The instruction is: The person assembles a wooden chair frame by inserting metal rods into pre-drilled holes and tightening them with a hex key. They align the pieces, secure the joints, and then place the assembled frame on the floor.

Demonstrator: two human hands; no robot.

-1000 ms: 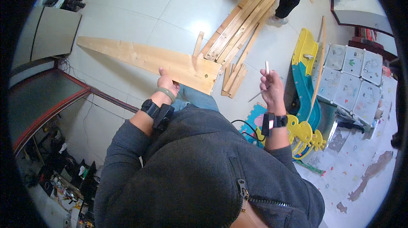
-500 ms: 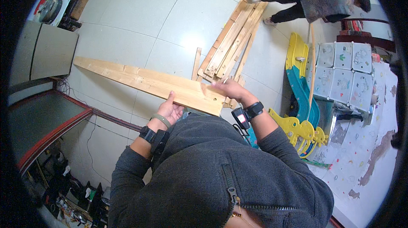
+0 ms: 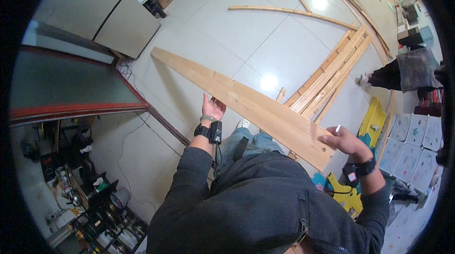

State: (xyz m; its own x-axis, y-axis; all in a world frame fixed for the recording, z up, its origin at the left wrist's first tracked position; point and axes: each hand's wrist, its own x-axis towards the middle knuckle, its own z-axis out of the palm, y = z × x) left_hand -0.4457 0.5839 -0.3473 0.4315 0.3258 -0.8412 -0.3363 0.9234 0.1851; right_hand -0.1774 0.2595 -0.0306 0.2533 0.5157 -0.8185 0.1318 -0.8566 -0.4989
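A long pale wooden board (image 3: 256, 100) slants across the middle, raised off the floor, its shadow falling below the left part. My left hand (image 3: 213, 108) supports its near edge, palm up, thumb raised beside the edge and fingertips partly hidden beneath the wood. At the board's right end, close to a small hole, my right hand (image 3: 348, 141) grips the far edge. A short thin white stick (image 3: 338, 129) pokes out between the right fingers.
Several wooden strips (image 3: 327, 83) lie stacked on the tiled floor beyond the board. Another person (image 3: 412, 71) stands at the right, near a yellow slide (image 3: 372, 119) and white cabinets (image 3: 403, 135). At left are a grey cabinet (image 3: 125, 22) and a red-framed glass panel (image 3: 71, 83).
My view has swung left, so the room sits farther right. Along the board, my left hand is now farther from the right end. My right hand stays at that end.
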